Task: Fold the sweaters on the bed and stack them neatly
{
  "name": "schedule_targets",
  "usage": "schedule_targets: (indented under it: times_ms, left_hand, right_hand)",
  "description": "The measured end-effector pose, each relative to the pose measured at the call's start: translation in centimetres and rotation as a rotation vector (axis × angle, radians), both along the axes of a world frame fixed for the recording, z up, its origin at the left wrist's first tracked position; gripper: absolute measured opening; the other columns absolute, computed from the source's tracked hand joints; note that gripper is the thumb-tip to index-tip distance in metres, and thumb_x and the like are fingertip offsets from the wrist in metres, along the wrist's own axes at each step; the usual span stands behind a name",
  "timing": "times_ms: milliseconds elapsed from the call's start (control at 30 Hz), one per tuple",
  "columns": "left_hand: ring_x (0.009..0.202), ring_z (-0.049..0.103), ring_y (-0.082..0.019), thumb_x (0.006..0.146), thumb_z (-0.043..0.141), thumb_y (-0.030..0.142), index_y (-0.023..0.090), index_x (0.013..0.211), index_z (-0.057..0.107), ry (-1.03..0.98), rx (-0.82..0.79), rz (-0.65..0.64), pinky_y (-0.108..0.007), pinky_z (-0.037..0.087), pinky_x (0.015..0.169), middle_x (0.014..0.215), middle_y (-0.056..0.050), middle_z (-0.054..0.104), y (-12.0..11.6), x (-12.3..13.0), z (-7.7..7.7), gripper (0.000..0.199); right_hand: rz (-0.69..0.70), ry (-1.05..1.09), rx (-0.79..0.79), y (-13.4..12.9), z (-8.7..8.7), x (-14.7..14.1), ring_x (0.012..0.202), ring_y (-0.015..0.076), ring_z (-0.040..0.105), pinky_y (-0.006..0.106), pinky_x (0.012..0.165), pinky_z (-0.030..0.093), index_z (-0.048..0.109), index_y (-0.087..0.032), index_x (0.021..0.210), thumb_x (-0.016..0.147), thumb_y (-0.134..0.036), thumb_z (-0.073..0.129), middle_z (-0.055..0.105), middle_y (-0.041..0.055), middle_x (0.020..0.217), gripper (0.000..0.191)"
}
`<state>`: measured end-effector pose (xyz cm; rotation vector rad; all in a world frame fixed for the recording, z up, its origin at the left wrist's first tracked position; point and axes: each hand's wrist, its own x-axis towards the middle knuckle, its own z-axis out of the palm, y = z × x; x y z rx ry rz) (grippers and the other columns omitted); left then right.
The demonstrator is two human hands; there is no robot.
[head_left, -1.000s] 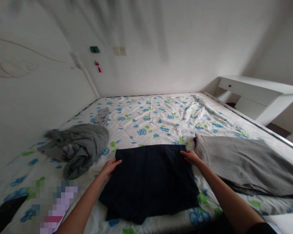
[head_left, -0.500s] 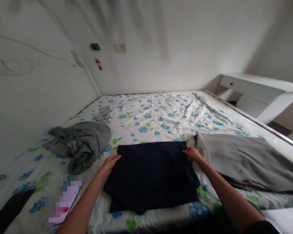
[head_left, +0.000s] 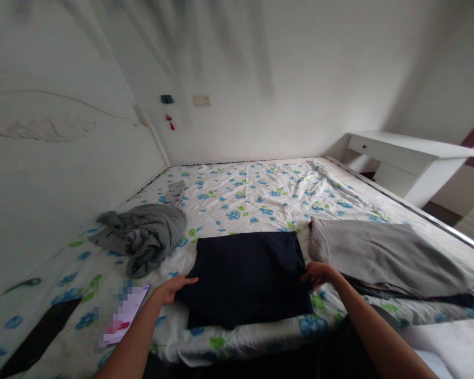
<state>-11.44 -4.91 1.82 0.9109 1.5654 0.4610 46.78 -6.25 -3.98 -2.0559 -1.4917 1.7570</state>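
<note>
A folded dark navy garment lies on the flowered bed sheet right in front of me; its exact kind cannot be told. My left hand holds its left edge, thumb on top and the other fingers mostly hidden beneath the cloth. At the opposite edge, my right hand pinches the fabric between thumb and fingers. To the right lies a flat grey ribbed garment over darker cloth. A crumpled grey-green garment sits to the left.
A patterned light grey cloth lies behind the crumpled garment. Near my left arm are a blurred-out lit screen, a black flat object and a cable. Beyond the bed's right edge stands a white desk.
Both hands have moved down along the garment's side edges, nearer to me. The lower side corners are now drawn inward. The camera view has tilted slightly upward and shifted left.
</note>
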Motion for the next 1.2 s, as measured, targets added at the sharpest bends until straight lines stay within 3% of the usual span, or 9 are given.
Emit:
schedule_targets:
  times_ms: [100,233,300,400,500,700,800,967,1200]
  left_hand:
    - [0.116,0.081,-0.039,0.068,0.092,0.034,0.022,0.099,0.078,0.388,0.281,-0.066,-0.047,0.066,0.103,0.108,-0.013,0.088,-0.3,1.3,1.1,0.036]
    - [0.112,0.077,-0.034,0.085,0.071,0.029,0.022,0.12,0.077,0.761,0.712,-0.153,-0.045,0.06,0.107,0.112,-0.011,0.08,-2.8,3.2,2.1,0.036]
    - [0.101,0.075,-0.03,0.089,0.067,0.03,0.024,0.12,0.078,0.706,0.724,-0.365,-0.041,0.059,0.099,0.104,-0.008,0.076,-5.4,4.6,1.6,0.034]
    - [0.11,0.074,-0.029,0.082,0.074,0.027,0.027,0.12,0.08,0.594,0.673,-0.728,-0.041,0.056,0.105,0.111,-0.006,0.076,-9.5,7.5,-0.1,0.039]
    - [0.122,0.072,-0.031,0.078,0.078,0.024,0.027,0.128,0.079,0.612,0.64,-0.881,-0.044,0.05,0.117,0.124,-0.007,0.078,-11.8,10.2,-1.6,0.051]
    - [0.117,0.075,-0.03,0.09,0.068,0.031,0.025,0.111,0.083,0.6,0.561,-0.827,-0.038,0.051,0.106,0.117,-0.007,0.084,-10.5,10.2,-0.7,0.027]
    - [0.109,0.077,-0.028,0.087,0.069,0.033,0.025,0.106,0.085,0.56,0.53,-0.819,-0.035,0.052,0.098,0.109,-0.005,0.085,-10.2,8.6,-0.2,0.026]
    - [0.102,0.08,-0.026,0.083,0.072,0.031,0.026,0.099,0.089,0.489,0.442,-0.879,-0.032,0.055,0.09,0.107,-0.005,0.086,-9.3,6.7,-0.9,0.024]
    - [0.13,0.077,-0.035,0.099,0.065,0.038,0.015,0.13,0.08,1.046,0.519,-0.359,-0.039,0.055,0.112,0.133,-0.021,0.082,-3.8,1.1,0.1,0.042]
  right_hand:
    - [0.049,-0.274,0.057,-1.0,0.4,0.4,0.066,0.0206,0.074,0.03,0.065,0.062,0.072,-0.018,0.083,0.088,-0.028,0.087,0.071,0.0036,0.067,0.019]
    - [0.025,-0.347,0.593,-3.4,1.5,-1.1,0.099,0.0235,0.079,0.03,0.089,0.058,0.079,-0.02,0.107,0.086,-0.014,0.079,0.083,0.0074,0.102,0.022]
    - [0.097,-0.228,0.725,-5.1,1.7,-2.9,0.1,0.0208,0.077,0.027,0.089,0.054,0.081,-0.021,0.112,0.088,-0.011,0.073,0.083,0.005,0.105,0.027]
    - [0.355,0.008,0.644,-7.5,1.1,-6.3,0.095,0.019,0.075,0.024,0.082,0.052,0.085,-0.022,0.117,0.085,-0.018,0.084,0.083,0.002,0.104,0.032]
    - [0.551,-0.005,0.605,-8.8,0.0,-8.9,0.1,0.0209,0.075,0.025,0.086,0.052,0.088,-0.025,0.12,0.07,-0.024,0.101,0.083,0.0023,0.114,0.052]
    - [0.488,0.027,0.597,-8.5,-0.2,-9.8,0.084,0.0157,0.07,0.023,0.075,0.045,0.088,-0.021,0.102,0.079,-0.02,0.09,0.08,-0.0023,0.09,0.023]
    - [0.385,0.129,0.602,-8.6,-0.6,-10.0,0.082,0.0147,0.069,0.022,0.07,0.044,0.088,-0.02,0.103,0.08,-0.022,0.089,0.08,-0.0029,0.088,0.023]
    - [0.444,0.147,0.5,-8.3,-1.5,-9.9,0.083,0.0166,0.074,0.022,0.072,0.048,0.089,-0.021,0.101,0.081,-0.025,0.091,0.083,-0.0013,0.088,0.02]
    - [0.149,-0.389,0.61,-4.7,0.1,-3.3,0.111,0.0269,0.082,0.03,0.092,0.054,0.083,-0.018,0.117,0.1,-0.025,0.077,0.088,0.0126,0.116,0.019]
